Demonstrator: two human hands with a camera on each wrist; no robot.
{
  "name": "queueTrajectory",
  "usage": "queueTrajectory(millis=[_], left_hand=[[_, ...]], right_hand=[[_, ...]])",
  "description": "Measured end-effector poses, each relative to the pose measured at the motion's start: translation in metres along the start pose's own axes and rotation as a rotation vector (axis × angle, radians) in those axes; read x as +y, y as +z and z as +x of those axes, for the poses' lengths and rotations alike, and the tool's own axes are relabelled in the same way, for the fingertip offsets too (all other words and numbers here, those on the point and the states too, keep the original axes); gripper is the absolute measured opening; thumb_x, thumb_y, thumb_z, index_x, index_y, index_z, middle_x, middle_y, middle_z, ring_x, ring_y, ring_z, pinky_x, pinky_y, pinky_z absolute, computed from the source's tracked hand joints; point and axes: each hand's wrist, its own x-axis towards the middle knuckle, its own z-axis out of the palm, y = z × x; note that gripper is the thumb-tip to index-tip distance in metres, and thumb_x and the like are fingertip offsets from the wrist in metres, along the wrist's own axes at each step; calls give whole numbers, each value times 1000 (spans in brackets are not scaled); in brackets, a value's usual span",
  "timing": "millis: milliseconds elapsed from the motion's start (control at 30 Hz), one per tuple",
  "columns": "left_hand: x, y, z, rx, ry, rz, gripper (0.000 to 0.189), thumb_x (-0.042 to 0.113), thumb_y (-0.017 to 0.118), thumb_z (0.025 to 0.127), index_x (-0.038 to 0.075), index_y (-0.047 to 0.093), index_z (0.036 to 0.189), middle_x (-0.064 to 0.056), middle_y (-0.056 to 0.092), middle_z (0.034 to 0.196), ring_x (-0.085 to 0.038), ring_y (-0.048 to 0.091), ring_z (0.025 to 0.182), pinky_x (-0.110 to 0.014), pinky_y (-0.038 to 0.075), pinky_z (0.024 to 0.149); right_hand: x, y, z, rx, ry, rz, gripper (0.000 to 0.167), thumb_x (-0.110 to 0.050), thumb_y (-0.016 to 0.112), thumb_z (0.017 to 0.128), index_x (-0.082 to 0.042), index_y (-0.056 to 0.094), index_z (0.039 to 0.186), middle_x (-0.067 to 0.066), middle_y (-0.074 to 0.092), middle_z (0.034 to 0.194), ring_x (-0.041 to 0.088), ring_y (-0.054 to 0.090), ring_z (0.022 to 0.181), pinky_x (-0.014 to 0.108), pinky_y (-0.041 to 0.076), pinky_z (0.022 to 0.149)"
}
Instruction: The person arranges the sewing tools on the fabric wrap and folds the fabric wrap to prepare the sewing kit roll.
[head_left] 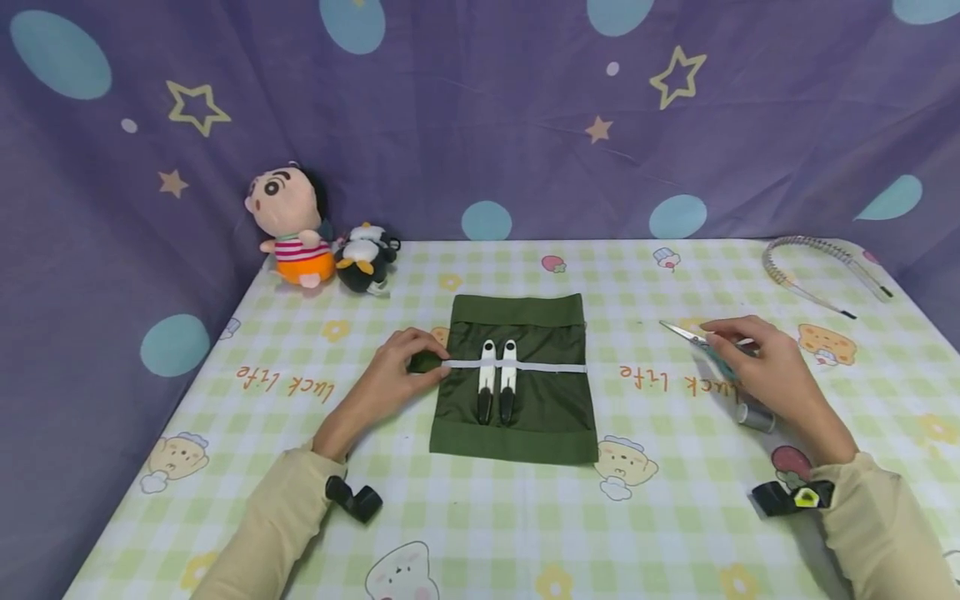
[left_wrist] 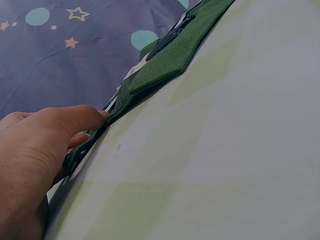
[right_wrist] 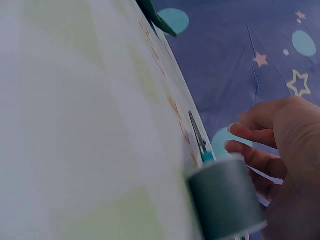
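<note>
A dark green fabric pouch [head_left: 551, 392] lies flat in the middle of the table, a white elastic band [head_left: 551, 367] across it. Tucked under the band are two white-and-black slim tools [head_left: 487, 379], each with a round mark at the top. My left hand [head_left: 393, 367] pinches the pouch's left edge by the band's end; in the left wrist view the thumb presses the green cloth [left_wrist: 160, 65]. Over the handles of small scissors [head_left: 688, 336] hovers my right hand [head_left: 772, 371], fingers loosely bent, apart from them in the right wrist view. A grey thread spool [head_left: 755, 417] lies below its palm.
A plush doll [head_left: 292, 225] and a plush penguin [head_left: 365, 258] sit at the back left of the checked tablecloth [head_left: 487, 517]. At the back right lies a curved headband [head_left: 810, 243]. Behind the table hangs a purple curtain [head_left: 465, 125].
</note>
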Motion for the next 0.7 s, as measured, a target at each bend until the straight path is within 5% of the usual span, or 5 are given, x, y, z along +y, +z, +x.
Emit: queueTrajectory(millis=[333,700], left_hand=[[1,0,0,0,1,-3,15,18,81,93,16,76,106,-4,64,119,-29,54,117,-53,44,101],[0,0,0,4,4,3,15,18,81,92,15,76,106,-5,64,119,-29,54,116,-53,44,101]], right_hand=[[17,-14,-12,47,64,-32,30,-13,64,104,2,68,130,17,63,111,-9,47,93,7,36,80],[30,-21,-18,12,145,-83,36,-19,67,102,4,66,130,21,65,109,-10,46,87,17,40,71]])
